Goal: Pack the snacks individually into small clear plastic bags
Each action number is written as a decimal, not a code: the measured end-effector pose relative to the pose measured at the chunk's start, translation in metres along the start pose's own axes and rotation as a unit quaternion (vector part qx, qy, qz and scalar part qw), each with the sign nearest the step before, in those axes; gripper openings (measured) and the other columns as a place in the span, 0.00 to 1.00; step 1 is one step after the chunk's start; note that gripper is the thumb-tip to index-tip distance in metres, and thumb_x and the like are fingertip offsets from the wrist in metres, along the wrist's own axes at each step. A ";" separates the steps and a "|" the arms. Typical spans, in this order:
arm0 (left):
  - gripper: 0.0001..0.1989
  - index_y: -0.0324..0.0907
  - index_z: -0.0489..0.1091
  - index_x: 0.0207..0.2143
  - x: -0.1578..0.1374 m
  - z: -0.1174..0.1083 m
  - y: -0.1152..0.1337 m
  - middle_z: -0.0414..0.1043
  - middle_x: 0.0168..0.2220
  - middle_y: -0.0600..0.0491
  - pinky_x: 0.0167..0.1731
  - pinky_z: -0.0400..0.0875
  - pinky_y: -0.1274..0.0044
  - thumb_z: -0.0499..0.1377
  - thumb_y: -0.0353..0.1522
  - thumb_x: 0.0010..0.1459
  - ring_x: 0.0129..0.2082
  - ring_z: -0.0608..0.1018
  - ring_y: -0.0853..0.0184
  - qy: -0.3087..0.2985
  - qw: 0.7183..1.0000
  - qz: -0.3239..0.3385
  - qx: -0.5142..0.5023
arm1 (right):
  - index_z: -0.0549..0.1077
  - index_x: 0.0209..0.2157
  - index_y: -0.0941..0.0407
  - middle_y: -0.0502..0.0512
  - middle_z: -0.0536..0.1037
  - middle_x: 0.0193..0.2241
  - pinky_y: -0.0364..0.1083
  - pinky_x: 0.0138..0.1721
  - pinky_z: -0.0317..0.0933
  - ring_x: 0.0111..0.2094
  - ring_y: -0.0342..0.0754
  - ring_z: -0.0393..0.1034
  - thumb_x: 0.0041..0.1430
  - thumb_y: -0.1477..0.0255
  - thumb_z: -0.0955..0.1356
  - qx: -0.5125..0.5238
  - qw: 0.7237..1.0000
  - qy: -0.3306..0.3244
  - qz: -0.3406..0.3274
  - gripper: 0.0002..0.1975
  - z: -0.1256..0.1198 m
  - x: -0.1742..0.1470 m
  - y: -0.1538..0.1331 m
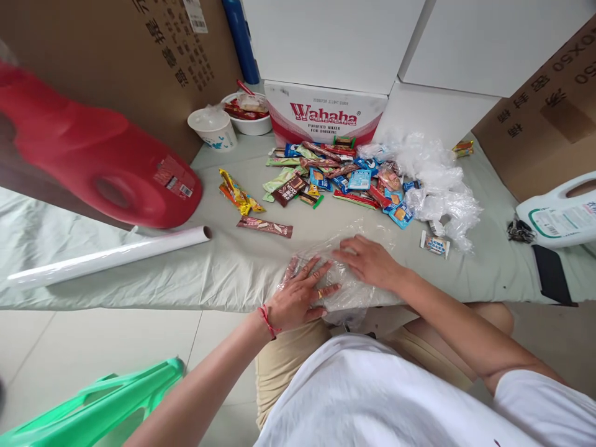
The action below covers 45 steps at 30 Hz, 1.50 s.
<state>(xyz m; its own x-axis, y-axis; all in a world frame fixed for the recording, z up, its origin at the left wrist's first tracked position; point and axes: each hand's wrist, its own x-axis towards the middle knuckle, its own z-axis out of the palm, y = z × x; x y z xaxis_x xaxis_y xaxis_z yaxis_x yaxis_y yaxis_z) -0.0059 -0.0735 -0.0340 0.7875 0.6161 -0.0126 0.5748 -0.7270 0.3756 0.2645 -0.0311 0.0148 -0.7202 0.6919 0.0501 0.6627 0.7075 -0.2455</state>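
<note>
A sheet of clear plastic film (347,285) lies crumpled at the table's front edge, part of it hanging over. My left hand (300,298) rests on the film's left side with its fingers spread. Beneath those fingertips a reddish-brown wrapped snack (290,270) shows through the film, mostly hidden. My right hand (372,262) is on the film's right side, fingers bent and gathered on the plastic. Beyond my hands lies a brown wafer packet (264,227), with a pile of wrapped snacks (326,167) behind it.
At left are a roll of film (112,254) and a big red jug (107,161). A paper cup (213,129), a white bowl (254,126) and a Wahaha carton (326,115) stand behind. Crumpled plastic (433,167), a phone (552,273) and a white jug (563,214) are at right.
</note>
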 end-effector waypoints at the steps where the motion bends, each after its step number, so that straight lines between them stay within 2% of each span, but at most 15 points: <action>1: 0.33 0.67 0.63 0.67 0.000 -0.001 0.000 0.45 0.77 0.52 0.69 0.33 0.39 0.67 0.42 0.62 0.77 0.48 0.45 -0.005 1.000 0.002 -0.001 | 0.68 0.65 0.51 0.64 0.71 0.61 0.59 0.55 0.65 0.55 0.59 0.66 0.69 0.74 0.62 -0.011 0.999 0.026 0.024 0.25 0.005 0.007 0.007; 5: 0.32 0.66 0.65 0.67 0.000 -0.004 0.000 0.46 0.77 0.51 0.70 0.35 0.40 0.67 0.43 0.61 0.76 0.49 0.45 0.002 1.000 0.011 -0.002 | 0.57 0.72 0.53 0.69 0.55 0.72 0.69 0.63 0.57 0.65 0.67 0.56 0.66 0.64 0.70 0.022 0.996 0.065 0.048 0.37 0.013 0.027 0.027; 9: 0.30 0.66 0.65 0.66 -0.001 -0.004 0.000 0.44 0.78 0.53 0.70 0.31 0.41 0.65 0.43 0.63 0.77 0.48 0.46 -0.007 1.000 0.017 -0.007 | 0.57 0.72 0.51 0.67 0.53 0.73 0.69 0.68 0.51 0.71 0.66 0.47 0.63 0.54 0.72 0.075 0.996 0.057 -0.003 0.42 0.015 0.018 0.023; 11: 0.29 0.64 0.66 0.66 -0.003 -0.005 0.000 0.42 0.78 0.52 0.70 0.30 0.40 0.64 0.44 0.64 0.77 0.47 0.44 -0.030 0.999 0.020 -0.018 | 0.66 0.67 0.52 0.66 0.61 0.70 0.68 0.67 0.53 0.70 0.65 0.51 0.65 0.57 0.72 0.082 0.995 0.047 -0.017 0.33 0.021 0.005 0.023; 14: 0.24 0.63 0.70 0.63 -0.010 -0.010 -0.003 0.44 0.77 0.53 0.71 0.35 0.41 0.63 0.43 0.65 0.77 0.48 0.44 -0.041 0.997 0.044 -0.046 | 0.79 0.53 0.52 0.63 0.76 0.58 0.63 0.60 0.64 0.61 0.59 0.66 0.71 0.67 0.66 0.114 0.990 0.079 0.020 0.14 0.031 -0.020 0.026; 16: 0.21 0.58 0.74 0.61 -0.016 -0.016 -0.006 0.48 0.76 0.53 0.72 0.44 0.46 0.61 0.41 0.67 0.76 0.51 0.46 -0.012 0.994 0.074 -0.078 | 0.81 0.48 0.52 0.62 0.80 0.50 0.59 0.54 0.69 0.52 0.55 0.72 0.73 0.69 0.64 0.141 0.981 0.118 0.064 0.13 0.036 -0.036 0.024; 18: 0.18 0.51 0.77 0.58 -0.020 -0.022 -0.009 0.55 0.74 0.49 0.71 0.57 0.54 0.58 0.37 0.69 0.75 0.56 0.50 0.051 0.988 0.086 -0.120 | 0.81 0.46 0.52 0.60 0.82 0.45 0.57 0.50 0.70 0.47 0.54 0.73 0.73 0.69 0.64 0.160 0.970 0.148 0.105 0.12 0.038 -0.050 0.013; 21: 0.13 0.44 0.81 0.47 -0.020 -0.028 -0.013 0.72 0.65 0.46 0.65 0.71 0.62 0.56 0.32 0.70 0.71 0.66 0.55 0.166 0.973 0.050 -0.153 | 0.80 0.44 0.53 0.58 0.83 0.40 0.55 0.48 0.70 0.44 0.54 0.75 0.72 0.68 0.64 0.195 0.951 0.171 0.167 0.12 0.039 -0.065 -0.017; 24: 0.11 0.43 0.80 0.33 -0.014 -0.026 -0.018 0.80 0.56 0.47 0.63 0.73 0.62 0.59 0.32 0.68 0.70 0.67 0.54 0.212 0.971 0.024 -0.107 | 0.80 0.42 0.52 0.56 0.83 0.37 0.52 0.44 0.70 0.39 0.51 0.75 0.71 0.65 0.65 0.266 0.911 0.178 0.260 0.12 0.039 -0.073 -0.049; 27: 0.10 0.43 0.79 0.32 -0.007 -0.023 -0.021 0.76 0.60 0.47 0.67 0.68 0.58 0.60 0.32 0.66 0.72 0.62 0.50 0.192 0.979 0.051 -0.036 | 0.79 0.41 0.52 0.53 0.81 0.32 0.47 0.34 0.69 0.30 0.47 0.72 0.68 0.58 0.66 0.380 0.839 0.168 0.352 0.15 0.039 -0.076 -0.060; 30: 0.11 0.44 0.81 0.35 -0.001 -0.022 -0.025 0.68 0.68 0.50 0.72 0.58 0.55 0.59 0.29 0.66 0.75 0.56 0.52 0.160 0.982 0.097 0.015 | 0.78 0.38 0.54 0.50 0.77 0.27 0.45 0.28 0.66 0.25 0.45 0.68 0.61 0.53 0.69 0.464 0.770 0.174 0.403 0.18 0.035 -0.074 -0.042; 33: 0.13 0.48 0.82 0.41 0.008 -0.026 -0.026 0.62 0.71 0.55 0.75 0.49 0.56 0.57 0.26 0.66 0.77 0.51 0.57 0.116 0.982 0.148 0.035 | 0.76 0.34 0.55 0.49 0.75 0.24 0.43 0.28 0.63 0.25 0.44 0.67 0.54 0.53 0.71 0.491 0.742 0.177 0.421 0.19 0.025 -0.069 -0.007; 38: 0.17 0.49 0.79 0.52 0.028 -0.034 -0.032 0.57 0.73 0.57 0.75 0.44 0.59 0.56 0.28 0.67 0.77 0.51 0.59 0.029 0.974 0.223 0.040 | 0.75 0.33 0.57 0.48 0.74 0.23 0.42 0.27 0.59 0.24 0.42 0.64 0.49 0.56 0.72 0.480 0.754 0.115 0.433 0.18 0.006 -0.061 0.055; 41: 0.21 0.52 0.75 0.59 0.036 -0.033 -0.040 0.57 0.73 0.56 0.75 0.46 0.58 0.56 0.30 0.66 0.76 0.53 0.59 -0.002 0.970 0.240 0.027 | 0.74 0.32 0.56 0.48 0.73 0.22 0.43 0.27 0.57 0.23 0.43 0.62 0.52 0.59 0.69 0.412 0.793 0.089 0.441 0.15 0.000 -0.059 0.082; 45: 0.21 0.54 0.71 0.63 0.043 -0.024 -0.055 0.61 0.72 0.56 0.74 0.46 0.60 0.52 0.32 0.71 0.75 0.56 0.61 -0.016 0.969 0.245 0.016 | 0.75 0.31 0.56 0.51 0.75 0.24 0.44 0.29 0.55 0.25 0.45 0.64 0.54 0.65 0.67 0.282 0.838 0.094 0.458 0.09 0.000 -0.063 0.105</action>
<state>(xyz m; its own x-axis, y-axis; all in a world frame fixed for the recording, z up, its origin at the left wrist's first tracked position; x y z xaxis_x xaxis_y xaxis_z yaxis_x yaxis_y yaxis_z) -0.0091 -0.0002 -0.0327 0.9739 0.1848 0.1318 0.1357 -0.9394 0.3147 0.3789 -0.0004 -0.0144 0.1170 0.9556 -0.2705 0.6794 -0.2757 -0.6801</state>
